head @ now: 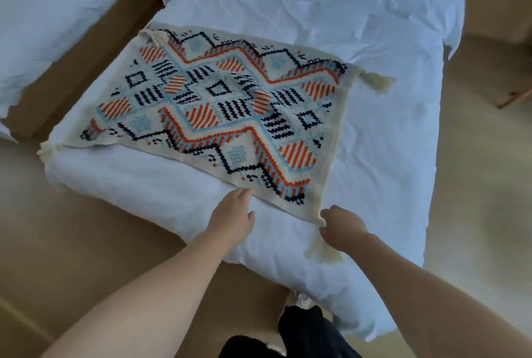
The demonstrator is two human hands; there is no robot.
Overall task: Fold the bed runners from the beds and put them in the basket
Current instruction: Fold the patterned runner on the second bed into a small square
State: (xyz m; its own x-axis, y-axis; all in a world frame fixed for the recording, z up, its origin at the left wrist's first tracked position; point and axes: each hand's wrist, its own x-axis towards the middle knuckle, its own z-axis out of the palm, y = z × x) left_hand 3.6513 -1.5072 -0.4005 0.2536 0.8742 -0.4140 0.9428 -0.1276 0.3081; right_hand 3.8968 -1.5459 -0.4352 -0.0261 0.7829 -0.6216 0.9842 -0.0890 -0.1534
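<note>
A cream bed runner [218, 107] with orange, blue and black zigzag patterns lies flat across the foot of a white bed [345, 26], with tassels at its corners. My left hand [233, 213] rests with its fingertips at the runner's near edge, fingers loosely apart. My right hand [342, 225] is curled at the runner's near right corner, just above the corner tassel [325, 251]; whether it pinches the cloth is unclear. No basket is in view.
A second white bed [51, 12] stands to the left across a tan floor gap [86, 70]. Tan floor [72, 242] surrounds the bed's foot. A wooden furniture leg [515, 97] shows at the right edge. Dark clothing [305, 331] is below.
</note>
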